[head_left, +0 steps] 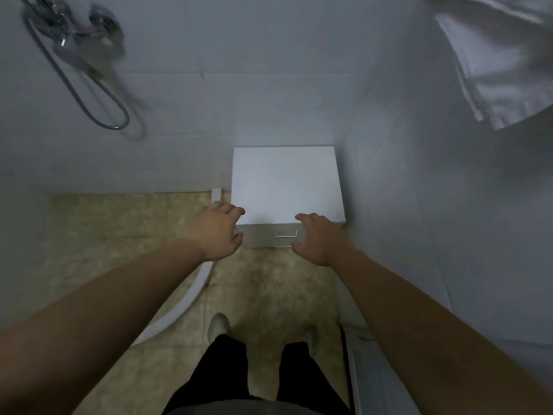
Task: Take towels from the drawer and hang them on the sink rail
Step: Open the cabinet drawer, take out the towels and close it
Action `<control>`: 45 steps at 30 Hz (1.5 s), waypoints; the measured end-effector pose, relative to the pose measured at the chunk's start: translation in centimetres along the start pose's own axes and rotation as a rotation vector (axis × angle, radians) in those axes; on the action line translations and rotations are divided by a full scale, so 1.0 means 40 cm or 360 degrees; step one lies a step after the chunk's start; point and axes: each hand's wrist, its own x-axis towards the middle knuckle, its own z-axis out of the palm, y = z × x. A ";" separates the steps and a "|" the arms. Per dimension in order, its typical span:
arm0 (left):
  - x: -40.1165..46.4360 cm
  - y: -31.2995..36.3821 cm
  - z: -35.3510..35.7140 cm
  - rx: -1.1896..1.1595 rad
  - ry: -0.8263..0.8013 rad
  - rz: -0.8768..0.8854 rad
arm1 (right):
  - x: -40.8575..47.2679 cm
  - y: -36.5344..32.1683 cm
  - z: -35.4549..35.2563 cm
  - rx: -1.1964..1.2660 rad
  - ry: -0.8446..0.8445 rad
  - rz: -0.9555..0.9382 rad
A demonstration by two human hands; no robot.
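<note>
Hands, both relaxed and holding nothing: left hand (220,232) and right hand (321,238) flank the drawer unit (285,187).

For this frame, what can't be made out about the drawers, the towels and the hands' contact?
- Drawer contents: head view, white drawer unit has closed fronts, so no towels inside are visible.
- Sink rail: the frame's edges cut it off, if present.
- White cloth: cropped by the top right corner and blurred; what it hangs on is unseen.
- Left hand and right hand: contact with the unit is unclear.
- Shower fitting: motion-blurred.
</note>
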 end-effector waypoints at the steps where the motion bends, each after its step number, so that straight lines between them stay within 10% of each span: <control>1: 0.009 -0.003 0.015 -0.0005 -0.0033 -0.0026 | 0.011 0.009 0.008 0.0010 -0.0003 -0.0009; 45: 0.969 -0.196 0.976 -0.0003 0.0206 0.0057 | 0.782 0.415 0.974 -0.0258 -0.0233 0.0025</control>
